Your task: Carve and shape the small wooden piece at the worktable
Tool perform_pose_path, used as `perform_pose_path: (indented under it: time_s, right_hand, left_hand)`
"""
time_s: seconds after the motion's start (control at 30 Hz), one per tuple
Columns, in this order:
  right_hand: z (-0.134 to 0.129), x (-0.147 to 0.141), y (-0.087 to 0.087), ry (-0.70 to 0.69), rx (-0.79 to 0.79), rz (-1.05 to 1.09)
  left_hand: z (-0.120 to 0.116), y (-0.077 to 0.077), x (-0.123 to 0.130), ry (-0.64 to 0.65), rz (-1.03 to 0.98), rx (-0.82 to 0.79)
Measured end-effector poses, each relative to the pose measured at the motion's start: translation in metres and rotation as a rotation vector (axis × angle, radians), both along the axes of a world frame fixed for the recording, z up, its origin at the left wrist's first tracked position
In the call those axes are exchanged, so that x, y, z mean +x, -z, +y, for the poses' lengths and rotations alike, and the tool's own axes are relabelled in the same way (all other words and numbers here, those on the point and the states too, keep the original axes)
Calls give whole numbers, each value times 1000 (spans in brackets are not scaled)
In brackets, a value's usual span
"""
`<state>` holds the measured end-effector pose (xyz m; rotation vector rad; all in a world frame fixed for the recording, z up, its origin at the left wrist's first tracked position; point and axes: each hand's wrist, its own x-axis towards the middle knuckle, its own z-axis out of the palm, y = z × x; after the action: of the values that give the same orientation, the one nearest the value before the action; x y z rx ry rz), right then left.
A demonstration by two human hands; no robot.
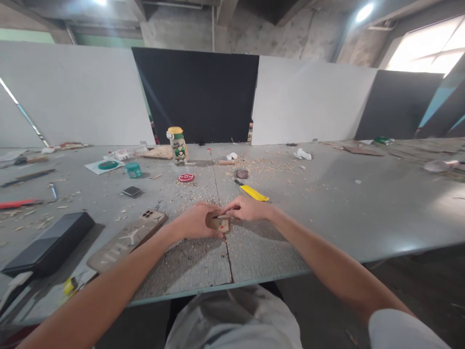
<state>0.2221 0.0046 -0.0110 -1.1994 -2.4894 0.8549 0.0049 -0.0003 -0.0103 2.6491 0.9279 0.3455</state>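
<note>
A small flat wooden piece (224,226) with a red mark lies on the grey table near its front edge. My left hand (196,221) is wrapped round the left side of the piece, thumb at its lower edge and fingers at the top. From the right, my right hand (245,208) pinches a thin tool, whose dark tip rests over the piece. Most of the tool is hidden by my fingers. Just beyond my right hand lies a yellow utility knife (254,192).
Left of my hands are a phone (129,240), a black box (51,244) and a teal jar (132,170). Farther back stand a bottle (178,148) and a red round tin (186,178). Wood shavings litter the table (348,208); panels rise behind it.
</note>
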Motion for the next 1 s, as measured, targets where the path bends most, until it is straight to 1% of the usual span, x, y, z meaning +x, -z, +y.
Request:
perform_pose_path:
  time_s: [0.13,0.23,0.4,0.5,0.6,0.73,0.87,1.0]
  right_hand:
    - [-7,-14,-1,-38,91,65]
    - [-8,-16,-4,-49,76,23]
    - [-2,9,-16,-55,-61,-89]
    - [-1,20,-20,-31,-75,-127]
    - [-1,16,-15,-12,0,-89]
    - [0,5,-4,5,120,-5]
    - [3,4,2,-7,112,-4]
    - [5,8,-4,-42,83,-33]
  left_hand:
    - [0,1,3,-12,-26,-25]
    - [-1,0,4,-30,10,-27]
    - [-3,-5,3,-9,19,-9]
    - [-3,-6,1,2,14,-10]
    - [-1,-5,0,15,36,3]
    - [2,0,0,-12,48,43]
    - [3,1,0,-8,52,41]
    - [1,-2,0,-21,78,43]
